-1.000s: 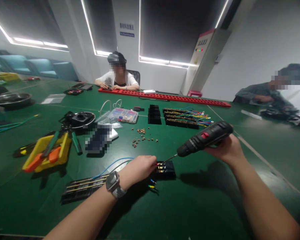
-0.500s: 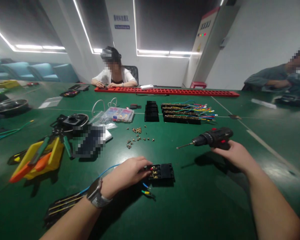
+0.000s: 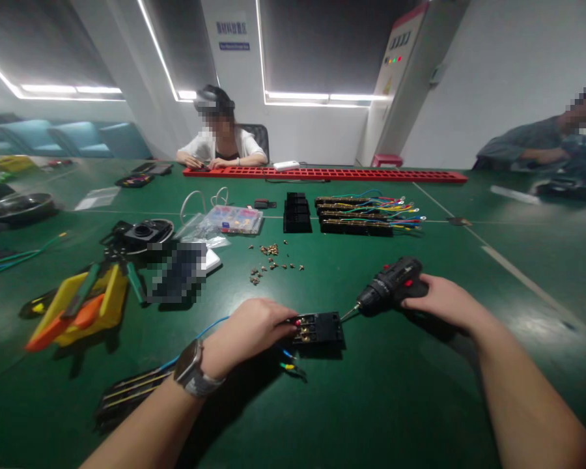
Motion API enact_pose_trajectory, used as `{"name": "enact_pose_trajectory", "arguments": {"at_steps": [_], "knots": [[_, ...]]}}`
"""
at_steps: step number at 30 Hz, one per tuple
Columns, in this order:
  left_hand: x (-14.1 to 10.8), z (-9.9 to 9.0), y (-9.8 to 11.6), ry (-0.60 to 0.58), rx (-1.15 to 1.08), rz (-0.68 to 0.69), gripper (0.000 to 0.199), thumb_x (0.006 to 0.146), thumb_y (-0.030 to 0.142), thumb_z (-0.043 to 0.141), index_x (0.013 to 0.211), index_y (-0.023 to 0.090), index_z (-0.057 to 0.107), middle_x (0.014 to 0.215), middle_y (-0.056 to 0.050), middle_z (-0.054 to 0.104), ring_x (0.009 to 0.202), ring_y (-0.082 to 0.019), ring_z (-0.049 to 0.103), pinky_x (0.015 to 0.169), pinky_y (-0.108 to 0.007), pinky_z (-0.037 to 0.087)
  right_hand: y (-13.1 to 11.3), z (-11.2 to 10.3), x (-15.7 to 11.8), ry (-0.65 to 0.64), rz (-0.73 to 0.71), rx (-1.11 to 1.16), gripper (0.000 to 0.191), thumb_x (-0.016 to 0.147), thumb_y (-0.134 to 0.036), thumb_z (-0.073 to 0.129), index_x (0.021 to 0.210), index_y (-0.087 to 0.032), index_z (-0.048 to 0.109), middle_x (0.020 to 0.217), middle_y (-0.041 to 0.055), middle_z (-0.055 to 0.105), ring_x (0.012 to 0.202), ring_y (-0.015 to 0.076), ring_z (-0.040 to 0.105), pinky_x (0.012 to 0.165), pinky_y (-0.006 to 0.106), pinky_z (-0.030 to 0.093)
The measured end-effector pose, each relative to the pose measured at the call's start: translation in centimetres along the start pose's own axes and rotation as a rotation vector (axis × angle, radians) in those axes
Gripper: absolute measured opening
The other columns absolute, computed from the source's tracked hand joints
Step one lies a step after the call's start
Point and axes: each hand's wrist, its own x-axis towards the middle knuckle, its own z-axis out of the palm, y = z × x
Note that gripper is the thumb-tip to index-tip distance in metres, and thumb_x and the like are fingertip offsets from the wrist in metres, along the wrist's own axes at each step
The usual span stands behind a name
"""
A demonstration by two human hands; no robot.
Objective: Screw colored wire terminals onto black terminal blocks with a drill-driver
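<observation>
At the near centre, my left hand (image 3: 261,326), with a watch on its wrist, has its fingers closed on the left end of a black terminal block (image 3: 328,327) with brass contacts and a bit of red. My right hand (image 3: 437,298) grips the handle of a black cordless drill (image 3: 390,286), whose bit points down-left, its tip close to the block's right edge. Short blue and yellow-green wire ends (image 3: 293,370) lie below the block. A blue wire runs behind my left wrist towards a black part with brass bars (image 3: 134,394).
Small brass screws (image 3: 269,249) lie beyond the block. Farther back are black blocks (image 3: 297,213), wired strips (image 3: 356,218) and a compartment box (image 3: 234,219). Pliers (image 3: 85,293) rest on a yellow bin (image 3: 105,312) at left. A person (image 3: 222,133) sits across, another at far right.
My right hand has brought the drill left and down, so its bit tip is now near the block's right edge. The block is tilted slightly more; my left hand stays on it.
</observation>
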Motion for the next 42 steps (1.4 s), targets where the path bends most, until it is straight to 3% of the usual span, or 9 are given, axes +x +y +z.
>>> {"name": "enact_pose_trajectory", "arguments": {"at_steps": [3,9,15,21,24,28,31,35,42], "knots": [[0.0,0.1,-0.4,-0.022,-0.029,-0.015,0.026,0.106,0.033,0.063,0.128,0.026,0.076,0.091,-0.004,0.081,0.08,-0.018,0.075,0.073,-0.028,0.051,0.1,0.1,0.1,-0.113,0.018,-0.04,0.043,0.072,-0.054,0.081,0.101,-0.022,0.079,0.094,0.0082,0.082,0.084,0.031,0.077,0.07,0.037,0.055],[0.2,-0.6,0.0,-0.061,-0.043,-0.009,0.02,0.105,0.031,0.064,0.116,0.023,0.08,0.084,-0.003,0.078,0.074,-0.016,0.073,0.066,-0.026,0.046,0.1,0.0,0.0,-0.125,0.012,-0.056,0.055,0.073,-0.063,0.081,0.108,-0.021,0.077,0.104,0.0104,0.083,0.093,0.0333,0.077,0.077,0.039,0.055],[0.3,-0.9,0.1,-0.094,-0.141,-0.034,0.02,0.105,0.029,0.064,0.117,0.023,0.079,0.095,-0.004,0.081,0.081,-0.016,0.075,0.071,-0.025,0.049,-0.5,0.0,-0.6,-0.01,0.013,-0.196,0.072,0.07,-0.076,0.077,0.115,-0.02,0.078,0.1,0.0144,0.082,0.089,0.0386,0.076,0.072,0.043,0.055],[0.1,-0.4,-0.1,-0.028,-0.124,0.013,0.024,0.104,0.028,0.065,0.125,0.024,0.077,0.104,-0.004,0.081,0.087,-0.017,0.076,0.077,-0.027,0.052,0.3,0.1,-0.6,-0.023,-0.004,-0.202,0.074,0.077,-0.074,0.074,0.126,-0.018,0.075,0.116,0.0159,0.08,0.105,0.0411,0.075,0.088,0.049,0.057],[0.0,-0.5,0.0,-0.02,-0.138,0.0,0.025,0.102,0.027,0.068,0.125,0.025,0.077,0.106,-0.004,0.081,0.089,-0.018,0.076,0.078,-0.028,0.053,-0.3,-0.3,-0.9,0.102,-0.025,-0.178,0.076,0.079,-0.073,0.072,0.13,-0.017,0.072,0.13,0.0184,0.074,0.118,0.0427,0.07,0.098,0.052,0.056],[-0.3,-1.0,0.0,0.002,-0.137,0.023,0.026,0.1,0.029,0.071,0.124,0.023,0.076,0.105,-0.005,0.08,0.091,-0.02,0.075,0.078,-0.029,0.052,-6.2,0.1,-1.9,0.331,-0.045,-0.008,0.054,0.095,-0.058,0.057,0.124,-0.015,0.071,0.126,0.0194,0.073,0.116,0.04,0.07,0.099,0.056,0.055],[-0.9,-1.9,0.0,0.086,-0.142,0.039,0.028,0.099,0.036,0.072,0.122,0.021,0.074,0.107,-0.006,0.078,0.097,-0.02,0.073,0.083,-0.03,0.052,-13.0,2.1,-1.7,0.107,-0.322,0.098,0.034,0.101,-0.043,0.056,0.12,-0.021,0.074,0.124,0.0104,0.077,0.113,0.0271,0.073,0.1,0.042,0.056],[-1.7,-3.3,0.3,0.004,-0.108,0.001,0.028,0.099,0.044,0.069,0.086,0.019,0.075,0.073,-0.001,0.072,0.065,-0.014,0.064,0.061,-0.026,0.039,-20.0,5.5,1.7,-0.099,-0.418,0.11,0.03,0.096,-0.029,0.07,0.125,-0.023,0.075,0.121,0.0064,0.08,0.106,0.0217,0.076,0.097,0.032,0.058],[-1.9,-2.4,0.4,-0.214,-0.15,0.06,0.011,0.083,0.024,0.079,0.094,0.026,0.079,0.071,0.003,0.073,0.056,-0.013,0.06,0.052,-0.026,0.032,-23.7,9.5,5.4,-0.113,-0.301,0.033,0.032,0.104,-0.039,0.068,0.129,-0.019,0.068,0.133,0.0104,0.069,0.114,0.0253,0.07,0.098,0.049,0.06]]}}
